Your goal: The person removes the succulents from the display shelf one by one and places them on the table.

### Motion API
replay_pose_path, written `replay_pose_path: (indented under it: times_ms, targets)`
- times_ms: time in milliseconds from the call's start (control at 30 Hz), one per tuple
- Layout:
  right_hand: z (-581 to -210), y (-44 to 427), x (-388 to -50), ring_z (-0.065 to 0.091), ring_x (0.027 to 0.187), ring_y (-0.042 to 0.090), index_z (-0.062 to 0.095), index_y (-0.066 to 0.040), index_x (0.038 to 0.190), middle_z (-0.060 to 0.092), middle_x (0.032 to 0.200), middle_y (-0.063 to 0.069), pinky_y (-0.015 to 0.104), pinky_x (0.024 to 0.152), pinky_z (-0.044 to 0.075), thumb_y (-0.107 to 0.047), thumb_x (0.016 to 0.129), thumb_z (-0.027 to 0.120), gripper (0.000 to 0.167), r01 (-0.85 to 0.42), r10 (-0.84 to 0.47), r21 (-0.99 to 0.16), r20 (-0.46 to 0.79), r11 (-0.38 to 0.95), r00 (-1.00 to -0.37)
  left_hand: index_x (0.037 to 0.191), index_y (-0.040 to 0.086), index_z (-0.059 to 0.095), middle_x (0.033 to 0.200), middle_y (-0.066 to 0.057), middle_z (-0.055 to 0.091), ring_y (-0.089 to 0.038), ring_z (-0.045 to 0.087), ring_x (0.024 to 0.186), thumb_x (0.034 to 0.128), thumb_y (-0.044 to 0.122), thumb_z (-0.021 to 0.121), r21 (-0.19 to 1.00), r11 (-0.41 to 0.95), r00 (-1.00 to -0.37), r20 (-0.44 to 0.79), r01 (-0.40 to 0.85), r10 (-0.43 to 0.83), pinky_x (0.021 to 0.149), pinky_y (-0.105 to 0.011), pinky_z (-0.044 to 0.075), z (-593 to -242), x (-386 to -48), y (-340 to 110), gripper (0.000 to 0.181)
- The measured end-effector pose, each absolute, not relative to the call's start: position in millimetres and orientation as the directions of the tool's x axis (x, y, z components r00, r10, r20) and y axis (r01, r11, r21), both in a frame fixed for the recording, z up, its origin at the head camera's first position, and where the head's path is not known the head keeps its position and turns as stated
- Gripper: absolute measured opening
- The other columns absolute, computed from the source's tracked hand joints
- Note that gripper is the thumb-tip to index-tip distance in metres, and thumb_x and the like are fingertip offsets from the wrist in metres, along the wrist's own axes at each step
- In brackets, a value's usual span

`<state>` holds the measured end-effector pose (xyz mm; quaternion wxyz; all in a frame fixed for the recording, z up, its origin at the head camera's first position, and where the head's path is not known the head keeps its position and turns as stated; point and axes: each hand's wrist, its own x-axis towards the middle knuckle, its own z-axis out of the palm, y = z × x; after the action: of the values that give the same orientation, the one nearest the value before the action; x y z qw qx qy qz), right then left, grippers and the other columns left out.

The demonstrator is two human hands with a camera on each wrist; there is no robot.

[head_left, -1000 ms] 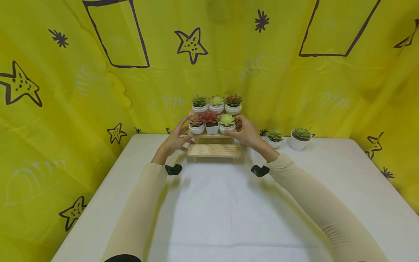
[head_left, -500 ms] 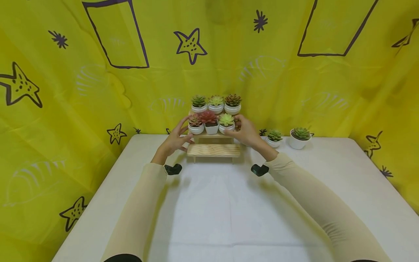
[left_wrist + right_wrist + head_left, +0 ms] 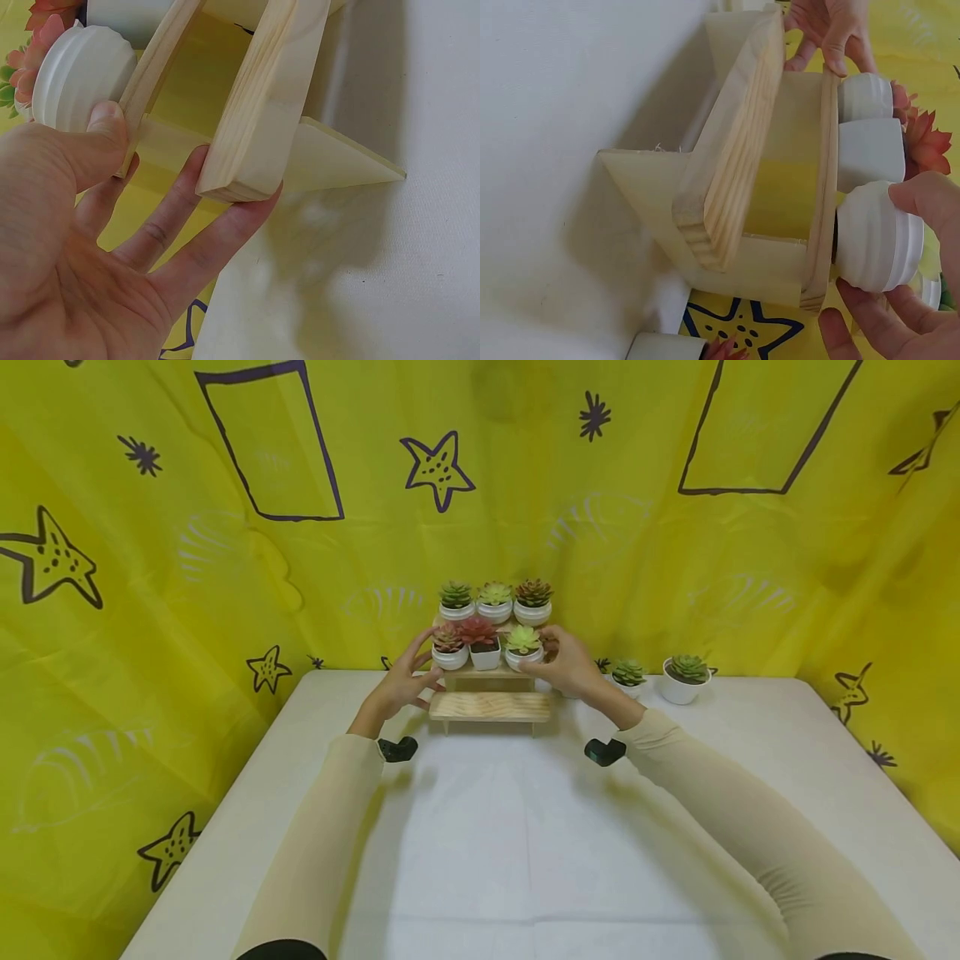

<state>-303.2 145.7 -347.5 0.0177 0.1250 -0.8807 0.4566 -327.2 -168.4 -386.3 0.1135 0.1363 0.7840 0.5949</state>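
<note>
A tiered wooden stand holds small potted succulents against the curtain. On its middle step are a pink succulent, a red succulent in a square pot and a light green succulent. My right hand grips the light green succulent's white pot, thumb on one side and fingers on the other. My left hand holds the stand's left end. In the left wrist view, its thumb also touches the pink succulent's pot, while its other fingertips reach the lower step.
Three more succulents line the top step, among them a dark green one. Right of the stand, two green succulents stand on the white table. Another white pot with red leaves sits beside the stand. A yellow curtain hangs behind.
My right hand has shifted slightly right with the light green succulent, so a small gap shows beside the square pot. The left hand stays in place on the stand.
</note>
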Motion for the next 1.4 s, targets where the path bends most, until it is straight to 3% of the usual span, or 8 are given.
replay_pose_path:
  times_ms: [633, 1100, 1267, 1400]
  targets:
    - [-334, 174, -291, 0.057, 0.123, 0.039, 0.04, 0.004, 0.15, 0.055, 0.141, 0.025, 0.049, 0.101, 0.049, -0.015, 0.093, 0.077, 0.071, -0.256, -0.242, -0.846, 0.156, 0.467, -0.958, 0.161, 0.051, 0.016, 0.169, -0.01, 0.023, -0.046, 0.065, 0.114, 0.1075, 0.014, 0.055, 0.962, 0.259, -0.938, -0.013, 0.082, 0.346, 0.067, -0.047, 0.059, -387, -326, -168, 0.076]
    - [-328, 189, -283, 0.058, 0.124, 0.036, 0.04, 0.004, 0.15, 0.059, 0.14, 0.026, 0.043, 0.101, 0.048, -0.018, 0.093, 0.078, 0.072, -0.276, -0.239, -0.855, 0.184, 0.44, -0.953, 0.16, 0.052, 0.016, 0.169, -0.008, 0.023, -0.045, 0.066, 0.114, 0.1073, 0.014, 0.056, 0.962, 0.26, -0.938, -0.009, 0.087, 0.346, 0.067, -0.047, 0.059, -387, -329, -169, 0.076]
    - [-329, 192, -280, 0.057, 0.126, 0.038, 0.039, 0.005, 0.151, 0.057, 0.142, 0.027, 0.048, 0.105, 0.045, -0.017, 0.093, 0.078, 0.073, -0.275, -0.243, -0.86, 0.183, 0.431, -0.953, 0.161, 0.051, 0.017, 0.169, -0.008, 0.023, -0.047, 0.065, 0.114, 0.107, 0.013, 0.056, 0.963, 0.252, -0.936, -0.002, 0.093, 0.352, 0.066, -0.047, 0.059, -388, -328, -169, 0.077]
    - [-331, 196, -278, 0.057, 0.124, 0.037, 0.04, 0.004, 0.15, 0.056, 0.142, 0.026, 0.044, 0.103, 0.046, -0.017, 0.094, 0.077, 0.071, -0.266, -0.242, -0.863, 0.174, 0.428, -0.954, 0.161, 0.051, 0.016, 0.169, -0.009, 0.023, -0.047, 0.064, 0.115, 0.107, 0.013, 0.056, 0.963, 0.255, -0.936, -0.005, 0.091, 0.352, 0.067, -0.047, 0.059, -388, -328, -169, 0.077]
